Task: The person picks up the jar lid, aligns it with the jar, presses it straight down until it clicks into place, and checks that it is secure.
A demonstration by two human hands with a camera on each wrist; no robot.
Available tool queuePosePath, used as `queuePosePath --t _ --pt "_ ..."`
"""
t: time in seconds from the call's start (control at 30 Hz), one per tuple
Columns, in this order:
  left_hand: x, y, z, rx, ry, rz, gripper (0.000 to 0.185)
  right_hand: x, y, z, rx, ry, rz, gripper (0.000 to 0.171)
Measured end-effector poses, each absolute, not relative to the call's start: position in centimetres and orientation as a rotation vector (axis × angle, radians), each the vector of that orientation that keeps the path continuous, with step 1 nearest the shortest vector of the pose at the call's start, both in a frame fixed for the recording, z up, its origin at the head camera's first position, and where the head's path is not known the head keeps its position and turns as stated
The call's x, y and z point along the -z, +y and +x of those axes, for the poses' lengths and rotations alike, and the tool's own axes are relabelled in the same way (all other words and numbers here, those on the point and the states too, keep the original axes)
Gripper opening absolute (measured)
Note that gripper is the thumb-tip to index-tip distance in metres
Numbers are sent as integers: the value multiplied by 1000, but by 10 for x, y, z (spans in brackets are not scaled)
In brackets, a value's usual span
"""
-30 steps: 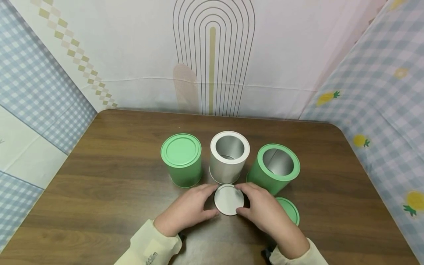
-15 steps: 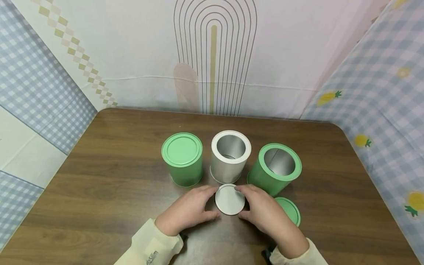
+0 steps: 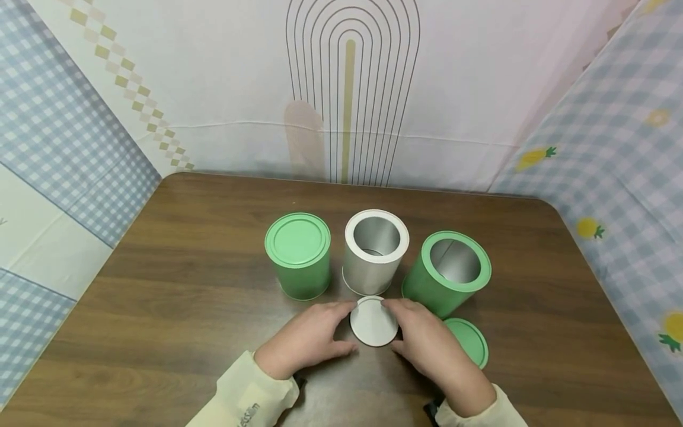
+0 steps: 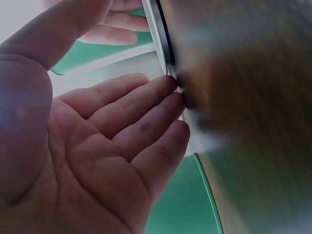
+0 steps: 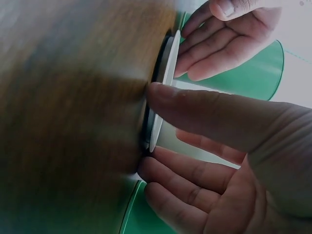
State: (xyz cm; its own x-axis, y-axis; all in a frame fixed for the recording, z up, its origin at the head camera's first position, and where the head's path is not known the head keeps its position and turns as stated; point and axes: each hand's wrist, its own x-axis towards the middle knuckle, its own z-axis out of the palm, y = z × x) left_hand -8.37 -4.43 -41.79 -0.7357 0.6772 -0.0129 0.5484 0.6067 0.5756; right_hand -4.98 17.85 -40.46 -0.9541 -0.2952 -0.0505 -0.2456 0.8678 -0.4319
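Between both hands' fingers (image 3: 341, 306) lies the white lid (image 3: 374, 322).

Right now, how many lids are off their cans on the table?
2. The white lid lies flat in front of the silver can, between both hands' fingertips. The green lid lies beside the right hand, near the open green can.

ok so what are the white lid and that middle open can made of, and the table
The white lid looks like thin painted metal: matte face, rolled edge in the wrist views. The middle can seems to be tinplate, with a brushed silver wall, shiny inside and white rim. The table shows dark wood grain, possibly laminate.
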Motion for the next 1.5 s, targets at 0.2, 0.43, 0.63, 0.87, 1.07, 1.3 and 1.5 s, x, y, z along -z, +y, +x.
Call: queuePosePath --t 0.2,0.43,0.63,0.87,1.07,1.3,1.5 --pt "416 -44 -83 -799 2608 1004 60 405 177 -49 606 2961 -434 57" --pt "415 -44 -83 -790 2611 982 61 406 177 -49 602 3002 -462 53" --pt "414 -44 -82 -793 2615 980 59 406 177 -49 587 3011 -457 55" --pt "414 -44 -82 -814 2624 1007 56 407 177 -49 568 3010 -447 57" --pt "415 -44 -83 -838 2623 1024 54 407 177 -49 562 3018 -446 58" --pt "415 -45 -84 -862 2628 1038 52 405 176 -48 588 3009 -438 58" --pt "415 -44 -84 -878 2657 1015 51 402 177 -48 643 2982 -414 58"
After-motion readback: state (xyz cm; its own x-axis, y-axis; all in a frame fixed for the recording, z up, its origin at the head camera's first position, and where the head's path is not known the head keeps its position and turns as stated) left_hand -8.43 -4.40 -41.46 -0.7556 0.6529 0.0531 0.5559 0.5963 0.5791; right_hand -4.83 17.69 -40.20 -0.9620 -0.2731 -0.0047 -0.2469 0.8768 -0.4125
